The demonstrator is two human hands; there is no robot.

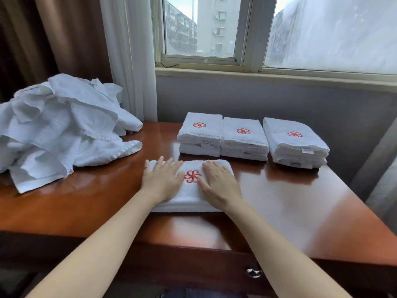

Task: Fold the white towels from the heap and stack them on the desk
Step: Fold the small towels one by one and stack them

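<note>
A folded white towel (190, 195) with a red flower emblem lies flat in the middle of the wooden desk (290, 203). My left hand (163, 179) rests palm down on its left half, fingers spread. My right hand (219, 183) lies flat on its right half. Neither hand grips the cloth. Behind the towel stand three stacks of folded towels: left stack (200, 134), middle stack (243, 138), right stack (295, 143), each with the red emblem on top. A heap of crumpled white towels (58, 127) covers the desk's left side.
A window (268, 31) and its sill run behind the desk, with a white sheer curtain (131, 54) and a brown curtain (43, 39) at the left. A drawer knob (254, 272) shows on the desk's front. The desk's right edge drops off near another curtain (382, 179).
</note>
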